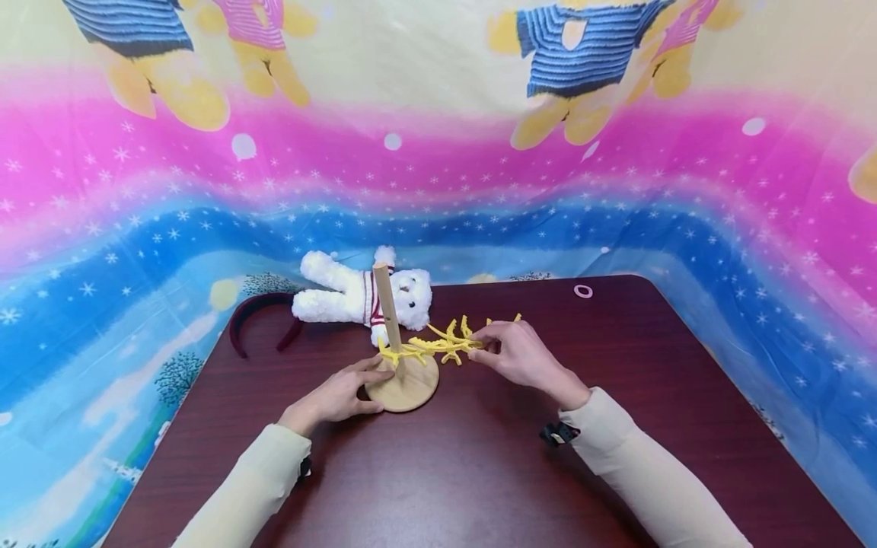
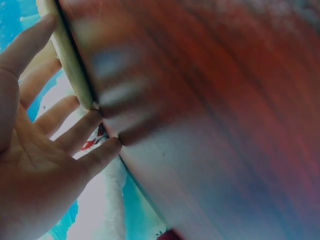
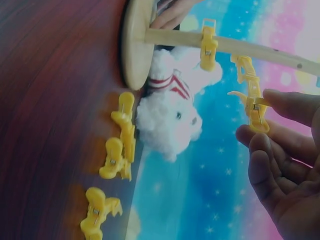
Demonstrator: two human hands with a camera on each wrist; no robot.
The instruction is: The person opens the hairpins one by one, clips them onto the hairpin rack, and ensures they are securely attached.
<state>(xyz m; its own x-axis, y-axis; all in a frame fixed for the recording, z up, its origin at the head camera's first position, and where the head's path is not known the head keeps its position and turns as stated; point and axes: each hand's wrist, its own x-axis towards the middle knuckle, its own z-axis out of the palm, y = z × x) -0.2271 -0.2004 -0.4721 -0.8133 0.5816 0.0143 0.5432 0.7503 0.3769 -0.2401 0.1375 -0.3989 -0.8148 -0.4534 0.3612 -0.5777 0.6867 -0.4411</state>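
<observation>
Counting from the right wrist view, I see six yellow clips: one clamped on the wooden stand's (image 1: 401, 380) dowel, one loose beside it, one in my fingers, three lying on the table (image 1: 479, 472). My left hand (image 1: 339, 396) rests with straight fingers against the stand's round base. My right hand (image 1: 522, 354) pinches a yellow clip (image 3: 256, 114) between thumb and fingertips, just right of the dowel. One white plush bear (image 1: 363, 297) lies behind the stand, one dark red headband (image 1: 256, 316) to its left, one small ring (image 1: 583, 291) far right.
</observation>
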